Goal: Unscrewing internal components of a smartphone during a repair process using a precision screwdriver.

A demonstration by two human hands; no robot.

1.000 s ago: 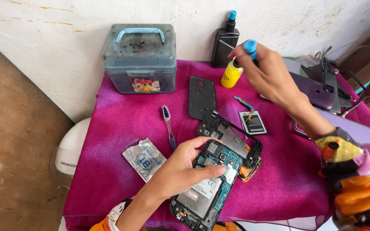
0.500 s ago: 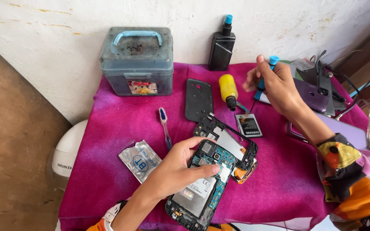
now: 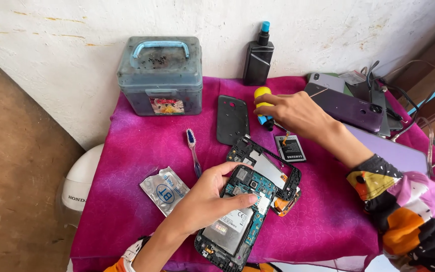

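Two hands work over an opened black phone [image 3: 237,221] with its back cover off. Left hand [image 3: 205,201] presses its circuit board, fingers spread and grasping nothing; right hand [image 3: 290,113] grips a yellow-handled screwdriver [image 3: 263,103]. Reassembly remains.

Two hands: the left hand [image 3: 205,201] and the right hand [image 3: 290,113]. One opened phone [image 3: 235,226], one loose black frame [image 3: 268,168], one back cover [image 3: 232,119], one battery [image 3: 291,148], one toothbrush [image 3: 193,148], one foil sachet [image 3: 165,190], one lidded box [image 3: 160,75], one black bottle [image 3: 258,58], one yellow-handled tool [image 3: 263,95], and at least two whole phones [image 3: 346,106] stacked by the cables.

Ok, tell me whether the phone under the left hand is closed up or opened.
Opened. The phone shows its bare circuit board; its back cover lies apart on the cloth.
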